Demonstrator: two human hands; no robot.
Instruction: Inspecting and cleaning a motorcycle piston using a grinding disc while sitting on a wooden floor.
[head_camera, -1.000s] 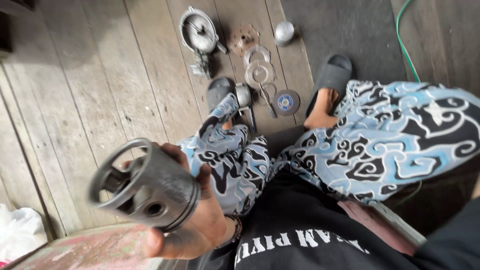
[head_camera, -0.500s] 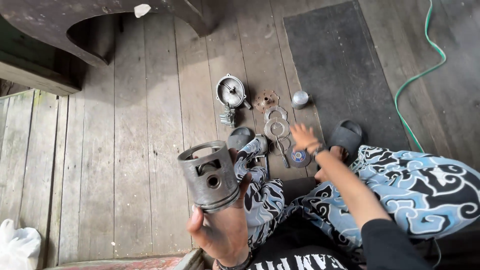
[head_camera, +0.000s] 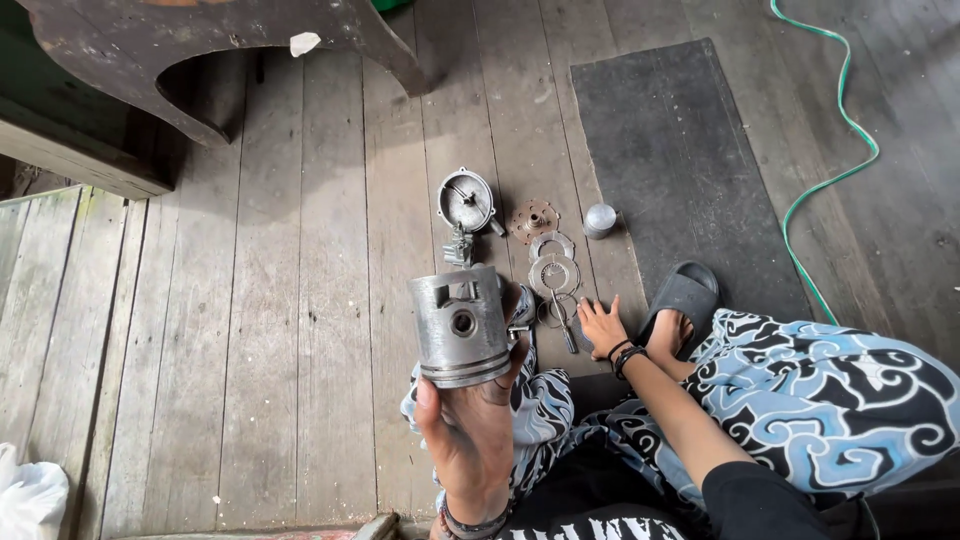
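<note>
Two hands work apart: the left hand (head_camera: 470, 435) holds a grey, grimy metal piston (head_camera: 461, 327) upright, pinched between thumb and fingers at its ringed base, near the lap; the right hand (head_camera: 602, 327) lies spread on the wooden floor planks (head_camera: 300, 300) beside thin round metal plates (head_camera: 553, 272); a loose pinch could drop the piston onto them.

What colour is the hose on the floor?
The hose is green; it curls across the wooden floor. Head view shows it.
</note>
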